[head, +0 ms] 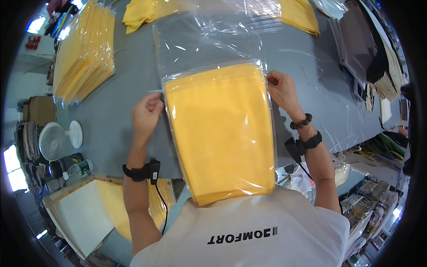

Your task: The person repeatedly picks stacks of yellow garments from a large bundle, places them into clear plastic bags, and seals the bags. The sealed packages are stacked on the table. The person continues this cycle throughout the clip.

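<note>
A folded yellow cloth (220, 133) lies inside a clear plastic bag (213, 43), directly before me. The bag's unfilled part stretches away over the table, while its near end reaches my white shirt. My right hand (283, 90) pinches the bag's right edge near the cloth's far corner. Beside the left edge, my left hand (146, 115) has curled, slightly blurred fingers; whether they grip the plastic is unclear. Each wrist carries a black strap with a cabled device.
On the grey table (96, 140), a stack of bagged yellow cloths (85, 56) stands far left. More yellow cloth (300, 16) lies at the far edge. A white fan (53, 141) and plastic bottle (78, 169) are left; dark folded materials (357, 43) are right.
</note>
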A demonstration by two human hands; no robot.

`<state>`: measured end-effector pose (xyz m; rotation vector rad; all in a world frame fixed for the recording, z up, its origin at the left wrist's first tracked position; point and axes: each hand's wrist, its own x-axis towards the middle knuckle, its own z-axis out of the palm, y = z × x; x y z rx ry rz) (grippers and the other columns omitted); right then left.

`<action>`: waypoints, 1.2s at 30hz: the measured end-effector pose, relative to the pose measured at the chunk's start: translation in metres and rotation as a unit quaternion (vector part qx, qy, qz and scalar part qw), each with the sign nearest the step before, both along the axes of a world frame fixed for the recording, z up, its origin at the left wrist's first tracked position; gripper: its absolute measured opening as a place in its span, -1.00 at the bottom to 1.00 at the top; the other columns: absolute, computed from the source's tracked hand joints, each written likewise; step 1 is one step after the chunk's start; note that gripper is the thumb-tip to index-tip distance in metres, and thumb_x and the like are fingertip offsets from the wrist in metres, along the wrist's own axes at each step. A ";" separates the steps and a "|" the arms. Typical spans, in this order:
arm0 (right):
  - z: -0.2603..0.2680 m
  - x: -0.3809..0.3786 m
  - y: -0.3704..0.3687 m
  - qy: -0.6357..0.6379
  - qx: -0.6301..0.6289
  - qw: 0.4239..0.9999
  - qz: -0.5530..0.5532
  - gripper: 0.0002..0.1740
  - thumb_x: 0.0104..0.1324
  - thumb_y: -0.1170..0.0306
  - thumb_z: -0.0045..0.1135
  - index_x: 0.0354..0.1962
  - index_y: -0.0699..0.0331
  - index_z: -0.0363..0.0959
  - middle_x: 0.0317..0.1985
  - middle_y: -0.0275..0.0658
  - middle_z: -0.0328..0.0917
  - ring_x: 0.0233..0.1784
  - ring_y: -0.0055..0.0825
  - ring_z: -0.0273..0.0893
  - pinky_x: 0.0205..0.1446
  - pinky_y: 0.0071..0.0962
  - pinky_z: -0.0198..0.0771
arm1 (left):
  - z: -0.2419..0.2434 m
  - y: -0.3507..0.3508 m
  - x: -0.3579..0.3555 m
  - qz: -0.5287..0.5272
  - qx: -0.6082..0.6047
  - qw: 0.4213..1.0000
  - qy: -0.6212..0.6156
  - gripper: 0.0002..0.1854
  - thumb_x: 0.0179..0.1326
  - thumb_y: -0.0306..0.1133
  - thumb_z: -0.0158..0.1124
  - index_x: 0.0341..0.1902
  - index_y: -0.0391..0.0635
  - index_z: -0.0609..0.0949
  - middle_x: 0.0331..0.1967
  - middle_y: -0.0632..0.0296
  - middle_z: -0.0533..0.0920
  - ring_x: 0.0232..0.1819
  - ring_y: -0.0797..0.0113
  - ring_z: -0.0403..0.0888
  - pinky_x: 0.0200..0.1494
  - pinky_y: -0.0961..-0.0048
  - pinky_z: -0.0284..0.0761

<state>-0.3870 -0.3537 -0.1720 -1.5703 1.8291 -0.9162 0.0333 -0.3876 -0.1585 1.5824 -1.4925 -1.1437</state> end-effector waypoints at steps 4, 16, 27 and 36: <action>-0.003 0.003 -0.012 0.014 0.055 0.998 0.038 -0.83 0.33 0.47 0.28 -0.22 0.42 0.69 -0.47 -0.09 0.72 -0.45 -0.47 0.63 -0.30 -0.37 0.51 | -0.018 0.004 0.014 -0.036 0.123 0.991 0.028 -0.76 0.52 -0.43 0.26 0.12 -0.29 0.71 -0.29 0.29 0.77 -0.38 0.59 0.66 -0.32 0.59 0.58; 0.015 0.012 0.037 -0.095 0.111 0.989 0.013 -0.82 0.45 0.54 0.16 -0.15 0.51 0.66 -0.47 -0.22 0.74 -0.50 -0.64 0.60 -0.42 -0.51 0.45 | -0.020 0.051 0.007 0.046 -0.011 0.999 -0.011 -0.84 0.50 -0.49 0.28 -0.10 -0.34 0.76 -0.48 0.25 0.75 -0.45 0.57 0.69 -0.36 0.55 0.64; 0.024 0.012 0.087 -0.089 0.170 0.981 0.006 -0.86 0.43 0.55 0.16 -0.25 0.52 0.59 -0.54 -0.21 0.67 -0.53 -0.65 0.56 -0.45 -0.50 0.39 | 0.006 0.148 0.005 0.041 0.043 0.996 -0.066 -0.88 0.47 -0.54 0.32 -0.13 -0.35 0.76 -0.49 0.21 0.78 -0.47 0.54 0.74 -0.36 0.57 0.63; 0.030 0.006 0.175 -0.237 0.228 0.944 -0.027 -0.83 0.49 0.45 0.23 -0.20 0.44 0.52 -0.32 -0.24 0.71 -0.25 -0.63 0.65 -0.11 -0.52 0.58 | 0.011 0.230 0.006 0.039 0.118 0.991 -0.048 -0.81 0.51 -0.45 0.30 -0.22 -0.34 0.73 -0.52 0.24 0.72 -0.47 0.58 0.64 -0.35 0.54 0.58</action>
